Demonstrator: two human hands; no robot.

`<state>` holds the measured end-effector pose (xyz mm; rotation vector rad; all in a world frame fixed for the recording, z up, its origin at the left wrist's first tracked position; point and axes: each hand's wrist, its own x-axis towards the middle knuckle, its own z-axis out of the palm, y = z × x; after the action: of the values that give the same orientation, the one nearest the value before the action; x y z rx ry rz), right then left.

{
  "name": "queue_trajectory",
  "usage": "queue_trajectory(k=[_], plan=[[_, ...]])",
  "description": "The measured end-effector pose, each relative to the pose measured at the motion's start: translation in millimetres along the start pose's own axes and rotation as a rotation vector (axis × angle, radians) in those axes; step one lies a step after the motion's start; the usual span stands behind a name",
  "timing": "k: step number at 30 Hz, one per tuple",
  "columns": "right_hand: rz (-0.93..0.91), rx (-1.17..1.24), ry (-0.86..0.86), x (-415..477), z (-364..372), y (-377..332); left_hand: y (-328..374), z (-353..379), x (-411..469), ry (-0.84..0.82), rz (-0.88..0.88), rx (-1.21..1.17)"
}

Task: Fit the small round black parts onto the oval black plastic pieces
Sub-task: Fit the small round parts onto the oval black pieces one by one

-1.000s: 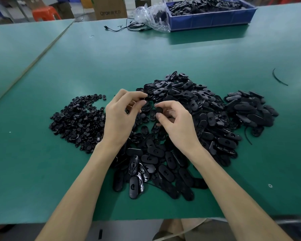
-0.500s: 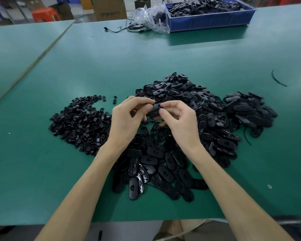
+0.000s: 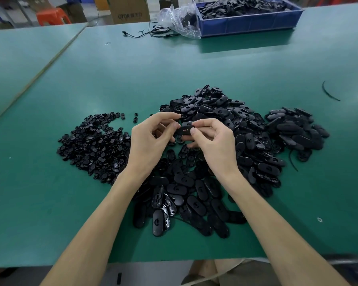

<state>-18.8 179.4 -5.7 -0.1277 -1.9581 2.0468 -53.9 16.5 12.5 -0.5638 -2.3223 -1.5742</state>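
Fingers [image 3: 203, 122] of our left hand [image 3: 151, 141] and right hand [image 3: 217, 145] pinching an oval black piece [image 3: 186, 128] over the table's [image 3: 174, 65] middle, small round parts [image 3: 95, 145] near its left edge, blue bin [image 3: 250, 23] of black pieces [image 3: 242, 7] at far edge.

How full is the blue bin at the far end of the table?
Full, or nearly so: the blue bin is heaped with black parts that reach up to its rim.

Your oval pieces [image 3: 180, 179] are smooth, faintly glossy black plastic; your counter [image 3: 174, 69] is matt green; the bin [image 3: 250, 23] is blue plastic, the bag [image 3: 184, 21] clear glossy film.
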Motion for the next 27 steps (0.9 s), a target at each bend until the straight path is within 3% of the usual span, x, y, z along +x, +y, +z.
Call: queue_trajectory(k=[27], plan=[[0.005,-0.053,0.007,-1.1,-0.1,-0.1,-0.5,-2.7,2.4,0.031,-0.058,-0.040]])
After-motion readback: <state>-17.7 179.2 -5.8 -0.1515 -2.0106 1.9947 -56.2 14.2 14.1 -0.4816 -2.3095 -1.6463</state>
